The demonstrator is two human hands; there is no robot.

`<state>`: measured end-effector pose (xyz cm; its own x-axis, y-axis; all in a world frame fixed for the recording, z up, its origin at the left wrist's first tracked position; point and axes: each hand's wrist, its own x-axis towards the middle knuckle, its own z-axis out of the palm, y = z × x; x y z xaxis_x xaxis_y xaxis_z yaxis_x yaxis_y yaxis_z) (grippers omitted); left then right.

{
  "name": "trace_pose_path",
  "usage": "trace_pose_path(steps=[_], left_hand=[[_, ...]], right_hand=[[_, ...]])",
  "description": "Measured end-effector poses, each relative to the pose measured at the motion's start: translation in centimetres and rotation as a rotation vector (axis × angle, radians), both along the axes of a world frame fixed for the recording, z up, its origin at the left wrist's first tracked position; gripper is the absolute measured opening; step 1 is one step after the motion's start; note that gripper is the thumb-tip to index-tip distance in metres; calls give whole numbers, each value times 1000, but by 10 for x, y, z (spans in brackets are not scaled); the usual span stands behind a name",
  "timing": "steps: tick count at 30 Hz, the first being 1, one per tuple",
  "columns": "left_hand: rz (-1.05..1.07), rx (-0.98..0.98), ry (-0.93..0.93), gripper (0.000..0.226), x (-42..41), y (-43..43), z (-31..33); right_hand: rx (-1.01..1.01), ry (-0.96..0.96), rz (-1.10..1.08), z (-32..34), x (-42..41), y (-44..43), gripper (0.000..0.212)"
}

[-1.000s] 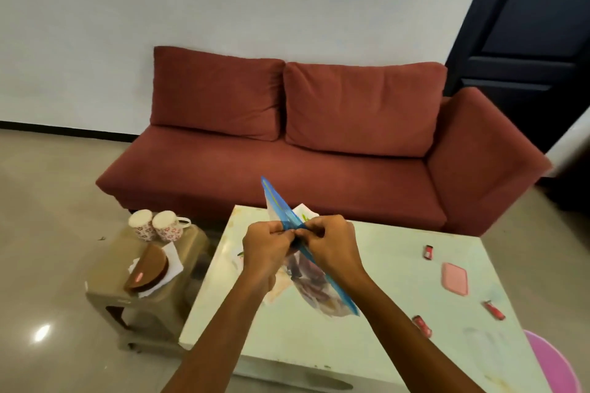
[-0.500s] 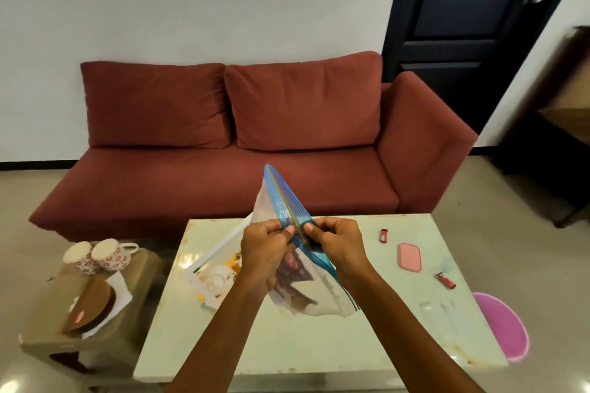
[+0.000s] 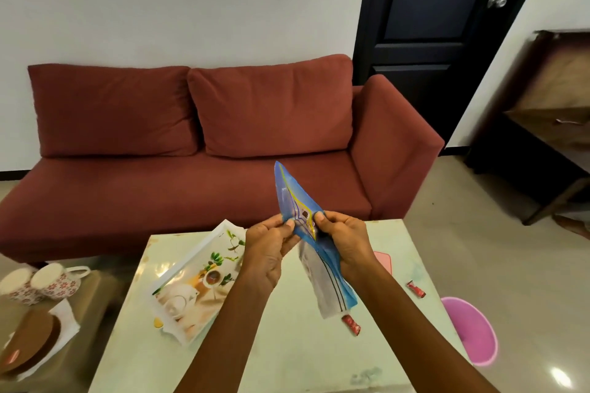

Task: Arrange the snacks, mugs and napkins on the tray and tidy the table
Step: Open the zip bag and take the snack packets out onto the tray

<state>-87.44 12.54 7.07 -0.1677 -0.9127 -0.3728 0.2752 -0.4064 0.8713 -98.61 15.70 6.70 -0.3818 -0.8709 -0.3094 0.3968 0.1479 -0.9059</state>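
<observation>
Snack bag [image 3: 311, 252]: blue-topped zip pouch with a clear lower body, held in the air above the middle of the table [image 3: 287, 357], touching nothing below. The seal strip is pinched on one side by the left hand [image 3: 268, 249] and on the other by the right hand [image 3: 343, 244], both clenched on the film. Judged light, limp and slippery; best taken at the stiffer seal strip, since the body would sag and its contents might crush. Tray [image 3: 194, 281]: white, printed, lying empty toward the table's left edge. Wrapped sweets [image 3: 351, 324], red, near the right edge. Two mugs [image 3: 54, 281] and napkins [image 3: 65, 321] are kept apart on a side stool [image 3: 95, 290] to the left.
</observation>
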Motion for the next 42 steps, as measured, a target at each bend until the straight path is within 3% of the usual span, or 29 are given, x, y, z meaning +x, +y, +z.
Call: trace_pose_path(steps=[2,6,13,19,24,29,36,39,41,42], left_hand=[[13,-77,-115,22,-7,-4,1],[46,-231,-369,19,-9,-17,4],[36,-354,-552,20,13,-25,8],[91,-461,-781,24,30,-27,7],[122,-482,-880,21,35,-24,6],[51,-457,-857,19,2,-19,5],[-14,-425,-763,12,-49,-12,3],[-46,-426,-743,12,-69,-6,2],[-52,-429,-760,12,-79,-2,0],[-54,-428,-767,12,-82,0,0]], right_hand=[[-16,138,-1,2,-9,-3,20],[5,699,-116,5,-45,-8,7],[-22,955,-93,3,-77,-6,4],[-40,1304,-80,8,-93,-3,13],[13,1264,-188,10,-120,2,11],[-41,1163,-97,9,-124,9,12],[124,1303,20,3,-141,18,12],[-97,1542,-39,6,-135,24,29],[-273,1631,-62,2,-125,25,24],[-266,1602,10,-2,-118,24,19]])
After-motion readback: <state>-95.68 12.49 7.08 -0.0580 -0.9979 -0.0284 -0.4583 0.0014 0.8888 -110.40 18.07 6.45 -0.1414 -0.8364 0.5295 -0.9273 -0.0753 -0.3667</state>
